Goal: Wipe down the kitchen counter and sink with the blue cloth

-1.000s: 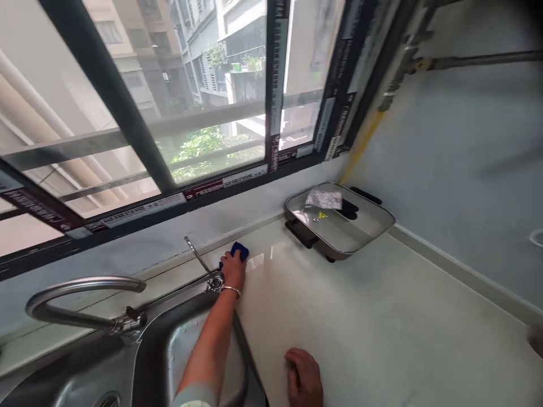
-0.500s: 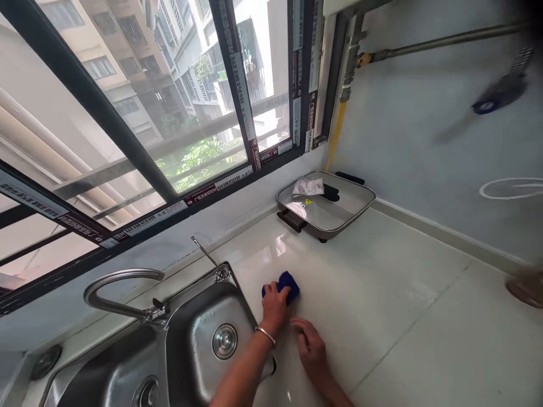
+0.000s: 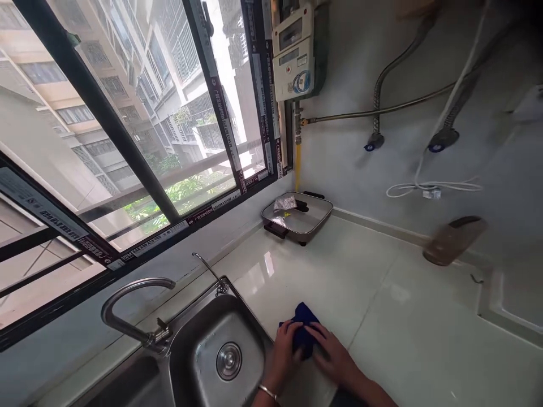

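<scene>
A dark blue cloth [image 3: 306,315] lies bunched on the pale, glossy countertop [image 3: 339,277], just right of the sink. My left hand [image 3: 284,350], with a bracelet on its wrist, has its fingers closed over the cloth's left side. From the other side my right hand [image 3: 334,355] grips the cloth's right part, its fingers bent over the fabric. Both sets of fingertips almost meet on top of the cloth. The underside of the cloth is hidden, and the right hand is slightly blurred.
To the left is a steel double sink [image 3: 250,316] with a curved faucet [image 3: 138,282] and a thin second spout [image 3: 207,261]. A lidded rectangular electric pan [image 3: 311,226] stands in the back corner. A brown object [image 3: 453,243] sits by the wall, below hoses and a coiled white cable [image 3: 401,191].
My right hand has come onto the cloth, which only the left hand held before. The cloth is nearer to me and more spread out. The view has tilted up and turned right.
</scene>
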A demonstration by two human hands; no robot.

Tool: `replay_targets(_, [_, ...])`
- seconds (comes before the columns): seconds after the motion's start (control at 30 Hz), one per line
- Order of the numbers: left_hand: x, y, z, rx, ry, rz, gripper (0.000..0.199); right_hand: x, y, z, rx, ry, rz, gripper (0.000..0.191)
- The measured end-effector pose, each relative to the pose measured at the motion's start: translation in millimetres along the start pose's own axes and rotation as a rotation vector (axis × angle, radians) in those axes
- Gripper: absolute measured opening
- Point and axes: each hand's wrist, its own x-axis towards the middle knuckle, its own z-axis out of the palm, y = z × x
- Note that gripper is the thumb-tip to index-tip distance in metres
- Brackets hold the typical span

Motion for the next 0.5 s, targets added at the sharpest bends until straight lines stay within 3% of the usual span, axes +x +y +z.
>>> replay_targets(0.13, [-4, -2, -27.7, -0.237, 0.147, -0.056, 0.044, 25, -19, -4, 0.011, 0.048, -0.038, 0.027])
replay_targets(0.27, [-8, 9, -67.7, -0.449, 0.403, -0.149, 0.031, 57, -38, -30, 0.067, 0.147, -0.107, 0.032])
replay_targets(0.37, [-4, 25, -93.7, -0.706, 0.556, -0.152, 0.040, 79, -54, -61, 0.090, 0.282, -0.104, 0.036])
replay_targets(0.5, [12, 44, -105.6, -0.933, 0.737, -0.107, 0.048, 97, -71, -110, 0.104, 0.541, 0.021, 0.043])
